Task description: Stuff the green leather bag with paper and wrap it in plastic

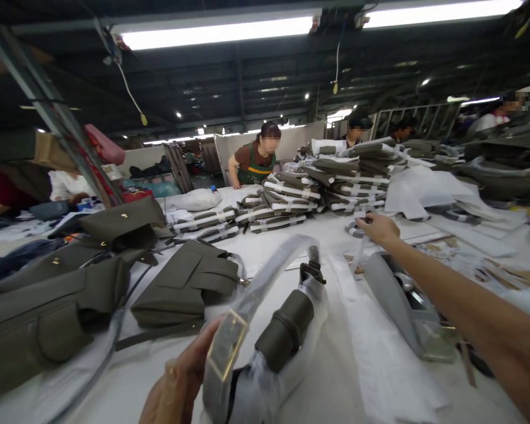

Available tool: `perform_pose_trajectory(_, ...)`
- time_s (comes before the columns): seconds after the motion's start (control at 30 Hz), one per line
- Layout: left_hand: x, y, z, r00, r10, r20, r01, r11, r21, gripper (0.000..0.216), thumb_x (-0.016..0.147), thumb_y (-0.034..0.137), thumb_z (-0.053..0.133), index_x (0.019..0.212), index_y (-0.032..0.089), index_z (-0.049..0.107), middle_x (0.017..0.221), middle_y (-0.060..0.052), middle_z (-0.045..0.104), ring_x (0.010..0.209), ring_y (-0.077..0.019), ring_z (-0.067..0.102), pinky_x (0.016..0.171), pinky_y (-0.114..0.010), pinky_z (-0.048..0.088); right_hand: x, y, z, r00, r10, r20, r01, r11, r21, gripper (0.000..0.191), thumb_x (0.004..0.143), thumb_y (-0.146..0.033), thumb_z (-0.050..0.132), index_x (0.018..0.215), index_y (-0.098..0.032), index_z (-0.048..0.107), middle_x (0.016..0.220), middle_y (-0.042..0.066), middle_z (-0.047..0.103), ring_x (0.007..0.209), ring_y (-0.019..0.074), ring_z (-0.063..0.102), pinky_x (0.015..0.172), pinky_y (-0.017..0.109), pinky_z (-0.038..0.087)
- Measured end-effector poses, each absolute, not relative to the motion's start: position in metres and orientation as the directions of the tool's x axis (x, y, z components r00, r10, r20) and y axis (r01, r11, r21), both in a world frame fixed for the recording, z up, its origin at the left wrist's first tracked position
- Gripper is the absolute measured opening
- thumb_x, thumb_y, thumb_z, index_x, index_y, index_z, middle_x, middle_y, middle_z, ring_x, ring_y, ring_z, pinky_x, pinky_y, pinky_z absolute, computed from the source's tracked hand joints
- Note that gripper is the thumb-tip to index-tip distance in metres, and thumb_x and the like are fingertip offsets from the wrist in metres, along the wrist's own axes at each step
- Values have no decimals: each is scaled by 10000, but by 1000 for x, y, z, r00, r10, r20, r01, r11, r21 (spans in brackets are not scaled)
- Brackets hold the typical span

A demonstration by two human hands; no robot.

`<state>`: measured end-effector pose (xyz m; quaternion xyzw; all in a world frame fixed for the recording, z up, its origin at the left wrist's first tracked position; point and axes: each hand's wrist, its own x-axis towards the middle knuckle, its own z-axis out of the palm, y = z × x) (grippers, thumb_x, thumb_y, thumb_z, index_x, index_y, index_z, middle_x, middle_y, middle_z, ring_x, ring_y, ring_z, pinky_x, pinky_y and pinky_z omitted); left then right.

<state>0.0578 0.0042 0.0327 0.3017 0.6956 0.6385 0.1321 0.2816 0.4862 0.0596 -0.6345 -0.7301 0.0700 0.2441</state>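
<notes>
My left hand (181,368) is closed around a strap (265,282) wrapped in translucent film, with a gold rectangular buckle (228,344) beside the fingertips. The strap arches up and over to the right. Below it lies a rolled dark olive piece (287,330), partly covered by the same film. Farther out, my right hand (380,228) has its fingers pinched together on a clear strip (358,253) that looks like tape and hangs down. A grey tape dispenser (386,294) stands under my right forearm.
Olive handbags (185,282) lie on the white table at the left. A high pile of flat, film-wrapped olive pieces (291,194) stands at the back. White sheets (428,188) and scraps (472,265) lie to the right. A person in an apron (258,156) is across the table.
</notes>
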Motion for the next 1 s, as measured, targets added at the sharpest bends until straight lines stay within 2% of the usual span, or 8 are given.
perform_pose_trajectory(0.07, 56, 8, 70, -684, 717, 136, 136, -57, 989, 807, 839, 796, 337, 1268, 188, 651, 1040, -125, 736, 1020, -358, 669, 921, -522, 538, 286, 445, 78, -126, 893, 433, 781, 358, -511, 384, 915, -466, 577, 1116, -168, 712, 966, 131, 714, 924, 299, 657, 784, 372, 496)
perform_pose_trajectory(0.13, 56, 13, 105, -566, 819, 88, 79, -52, 996, 808, 856, 779, 367, 1297, 151, 621, 1093, -134, 722, 1059, -333, 653, 965, -489, 510, 291, 384, 93, -161, 804, 572, 557, 553, -620, 429, 887, -520, 589, 1089, -167, 726, 840, 75, 701, 762, 236, 631, 699, 316, 475)
perform_pose_trajectory(0.2, 58, 20, 133, -472, 880, 58, 72, -26, 997, 766, 872, 748, 406, 1302, 148, 612, 1107, -129, 715, 1023, -281, 655, 940, -414, 514, 297, 314, 102, -237, 775, 586, 339, 631, -698, 473, 876, -584, 581, 1054, -172, 729, 765, 35, 665, 662, 185, 569, 605, 271, 428)
perform_pose_trajectory(0.4, 72, 43, 169, -311, 950, 17, 155, 33, 987, 557, 808, 576, 689, 1210, 191, 659, 897, -41, 699, 713, -118, 590, 598, -192, 430, 279, 166, 96, -538, 770, 343, -5, 404, -915, 401, 836, -562, 657, 800, -166, 712, 584, -14, 550, 563, 136, 489, 528, 237, 381)
perform_pose_trajectory(0.63, 83, 44, 183, -278, 953, 120, 292, -35, 956, 427, 720, 482, 779, 980, 150, 713, 832, -16, 684, 670, -103, 550, 620, -205, 406, 220, 135, 101, -647, 728, 226, -323, 7, -946, 453, 709, -566, 786, 897, -157, 733, 808, 31, 678, 677, 148, 614, 653, 260, 531)
perform_pose_trajectory(0.83, 81, 42, 189, -317, 917, 243, 459, -76, 885, 527, 661, 507, 807, 1021, 143, 681, 878, -38, 682, 769, -149, 591, 686, -230, 436, 211, 119, 112, -616, 719, 321, -477, -17, -878, 420, 721, -514, 781, 912, -146, 716, 766, 17, 674, 699, 148, 647, 737, 280, 568)
perform_pose_trajectory(0.93, 80, 41, 191, -313, 935, 169, 493, 8, 870, 656, 684, 576, 774, 1186, 179, 630, 950, -40, 692, 781, -165, 609, 653, -230, 441, 207, 118, 112, -580, 733, 355, -528, -6, -849, 289, 783, -426, 741, 857, -152, 687, 697, -12, 648, 650, 137, 646, 714, 269, 561)
perform_pose_trajectory(1.0, 79, 41, 192, -245, 966, 81, 538, 66, 841, 629, 739, 631, 705, 1190, 197, 645, 957, -41, 707, 814, -186, 622, 663, -237, 456, 206, 121, 112, -559, 741, 371, -501, 54, -864, 199, 832, -353, 704, 799, -161, 662, 661, -29, 631, 638, 136, 650, 686, 253, 545)
